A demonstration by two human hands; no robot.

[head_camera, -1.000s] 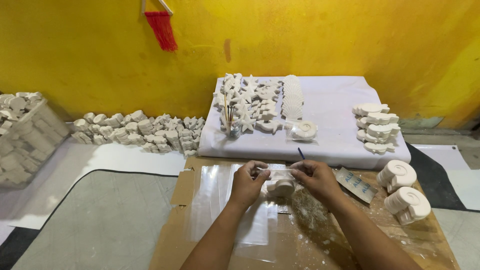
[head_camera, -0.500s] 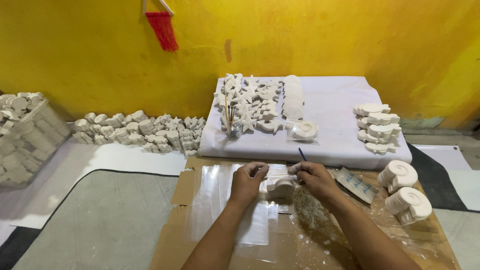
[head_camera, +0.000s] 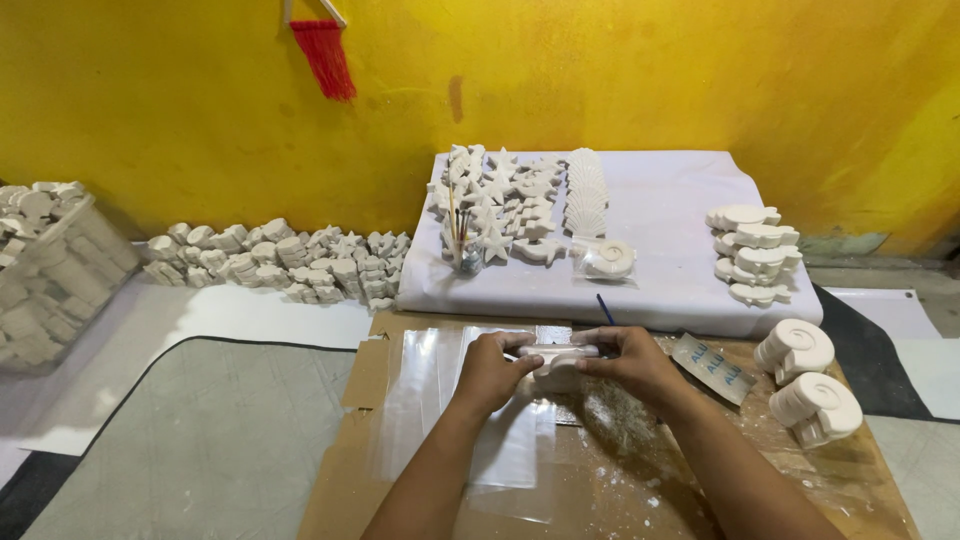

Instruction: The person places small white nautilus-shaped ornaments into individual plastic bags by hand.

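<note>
Your left hand and right hand each hold a tight grip on one end of a white cast, just above the cardboard. Two shell casts lie to your right.

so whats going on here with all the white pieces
A person holds a small white plaster piece between the left hand and the right hand, over a dusty sheet of cardboard. Two spiral shell casts sit to the right. More white figures lie on a white-covered board by the yellow wall.
</note>
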